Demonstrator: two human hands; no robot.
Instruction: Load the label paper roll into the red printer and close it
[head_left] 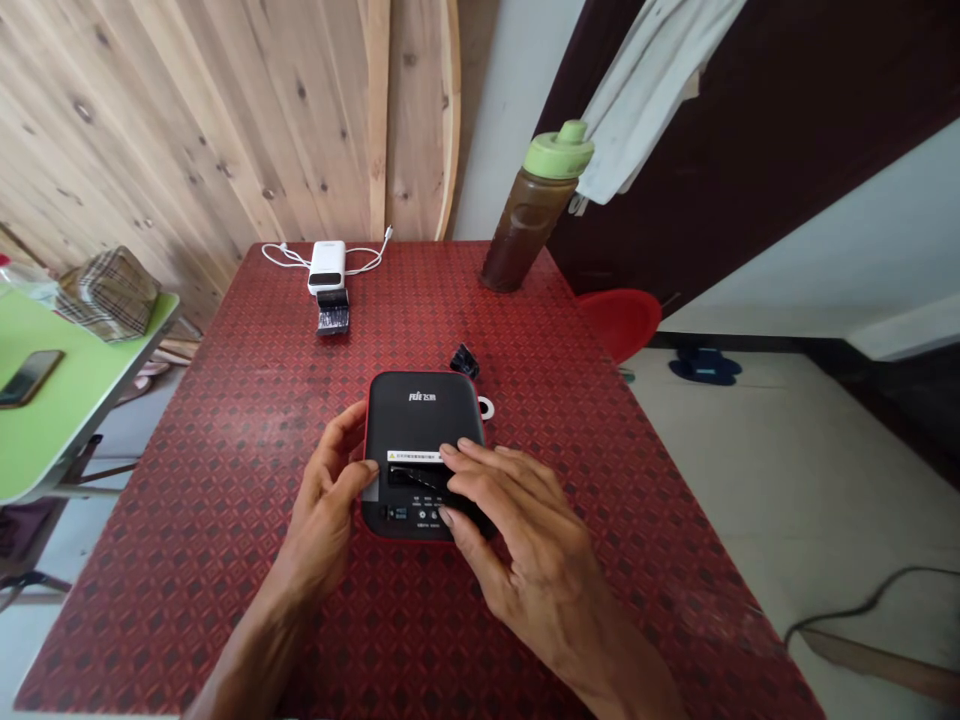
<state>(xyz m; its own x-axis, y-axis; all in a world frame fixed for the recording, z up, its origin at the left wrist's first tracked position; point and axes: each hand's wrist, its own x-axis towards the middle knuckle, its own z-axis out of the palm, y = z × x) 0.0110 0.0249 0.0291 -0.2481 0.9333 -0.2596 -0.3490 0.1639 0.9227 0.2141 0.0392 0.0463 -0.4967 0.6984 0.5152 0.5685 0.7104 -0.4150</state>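
A black box-shaped electronic device (420, 420) with a thin red rim lies on the red patterned tabletop (187, 520). It has a white label, a dark slot and small buttons on top. My left hand (326, 500) grips its left edge, with the thumb on top. Across the slot lies my right hand (517, 540), its thumb and fingers spread over the front part and hiding the device's right side. Just beyond the device are a small black object (465, 360) and a white ring (486, 407). At the far end, a white power bank (327, 265) with a white cable sits behind a dark strip-like packet (333, 312).
A brown-filled bottle with a green lid (532, 215) stands at the table's far right corner. To the left, a green table (60, 440) holds a phone (30, 378) and a plaid cloth item (109, 295). A red stool (619, 322) stands beyond the right edge.
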